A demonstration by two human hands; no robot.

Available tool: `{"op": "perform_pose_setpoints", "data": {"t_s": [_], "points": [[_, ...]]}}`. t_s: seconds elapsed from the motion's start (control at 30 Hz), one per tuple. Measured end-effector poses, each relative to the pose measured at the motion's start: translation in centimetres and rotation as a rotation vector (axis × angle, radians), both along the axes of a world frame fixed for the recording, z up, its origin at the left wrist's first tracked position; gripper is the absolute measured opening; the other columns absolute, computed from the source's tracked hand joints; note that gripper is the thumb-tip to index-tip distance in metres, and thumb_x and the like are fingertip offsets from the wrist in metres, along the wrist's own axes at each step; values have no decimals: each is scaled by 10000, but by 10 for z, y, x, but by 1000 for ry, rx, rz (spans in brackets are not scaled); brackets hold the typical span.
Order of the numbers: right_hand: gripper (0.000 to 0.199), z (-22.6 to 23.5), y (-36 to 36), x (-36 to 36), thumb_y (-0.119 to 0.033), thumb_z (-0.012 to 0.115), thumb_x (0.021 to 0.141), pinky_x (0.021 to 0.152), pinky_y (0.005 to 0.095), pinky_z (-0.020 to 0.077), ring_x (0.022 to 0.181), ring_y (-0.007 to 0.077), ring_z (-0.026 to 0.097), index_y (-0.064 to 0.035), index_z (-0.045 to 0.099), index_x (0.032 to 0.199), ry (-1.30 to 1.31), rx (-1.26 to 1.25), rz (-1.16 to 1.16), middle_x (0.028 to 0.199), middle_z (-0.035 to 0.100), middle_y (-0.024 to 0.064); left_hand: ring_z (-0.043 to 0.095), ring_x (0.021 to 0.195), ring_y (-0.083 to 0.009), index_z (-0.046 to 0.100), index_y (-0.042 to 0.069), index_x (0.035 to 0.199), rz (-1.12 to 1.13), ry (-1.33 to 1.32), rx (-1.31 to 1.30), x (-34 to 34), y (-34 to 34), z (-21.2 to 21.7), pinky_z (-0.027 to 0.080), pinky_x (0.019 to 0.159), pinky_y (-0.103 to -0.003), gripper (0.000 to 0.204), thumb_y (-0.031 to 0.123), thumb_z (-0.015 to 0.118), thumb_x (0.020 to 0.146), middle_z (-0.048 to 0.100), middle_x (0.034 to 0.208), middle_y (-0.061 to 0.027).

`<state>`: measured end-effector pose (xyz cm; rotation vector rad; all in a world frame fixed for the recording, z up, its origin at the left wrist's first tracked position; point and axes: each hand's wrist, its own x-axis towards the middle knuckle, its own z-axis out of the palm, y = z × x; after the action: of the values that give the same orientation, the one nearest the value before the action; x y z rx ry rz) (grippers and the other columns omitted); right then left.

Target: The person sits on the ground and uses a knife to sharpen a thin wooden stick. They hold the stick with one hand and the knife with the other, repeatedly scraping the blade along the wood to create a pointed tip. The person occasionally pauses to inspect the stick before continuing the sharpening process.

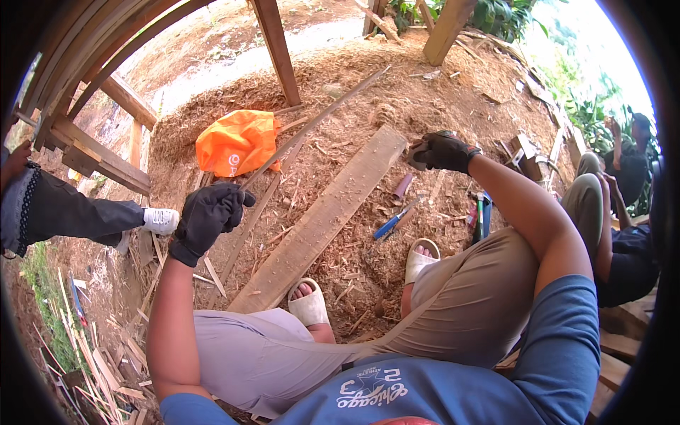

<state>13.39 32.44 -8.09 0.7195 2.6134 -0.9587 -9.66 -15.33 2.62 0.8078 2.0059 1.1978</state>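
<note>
You look through the left one of two wide fisheye cameras worn side by side on your head. It faces down and forward, with your blue shirt [453, 386] nearest, spread along the lower edge. Farther out come your left hand [210, 218] and right hand [443, 151], with the plank [322, 219] seen from above between them. A wooden post [277, 53] and greenery [489, 18] sit farthest off, near the top. Your lens bends the beams [71, 64] at upper left into arcs, and the corners fall black.

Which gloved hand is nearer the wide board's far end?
The right hand, close by that end of the wide board; the left hand is well off leftward.
</note>
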Motion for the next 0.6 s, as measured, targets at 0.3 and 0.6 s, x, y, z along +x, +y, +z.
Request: {"op": "perform_pose_setpoints", "data": {"t_s": [0.3,0.6], "points": [[325,-7,11,5,-291,711,940,694,316,569,807,152,717,-9,735,1099,44,-72,63,931,749,90,434,526,-36,738,-3,970,-75,108,3,-2,0,-3,358,499,-234,318,206,541,1106,519,621,38],[317,12,-3,2,-320,692,939,720,295,547,840,116,685,-7,703,988,-53,8,27,955,735,56,419,492,-60,742,-22,997,-83,134,-18,-6,-5,-7,341,490,-256,374,274,547,1118,481,569,27]]}}
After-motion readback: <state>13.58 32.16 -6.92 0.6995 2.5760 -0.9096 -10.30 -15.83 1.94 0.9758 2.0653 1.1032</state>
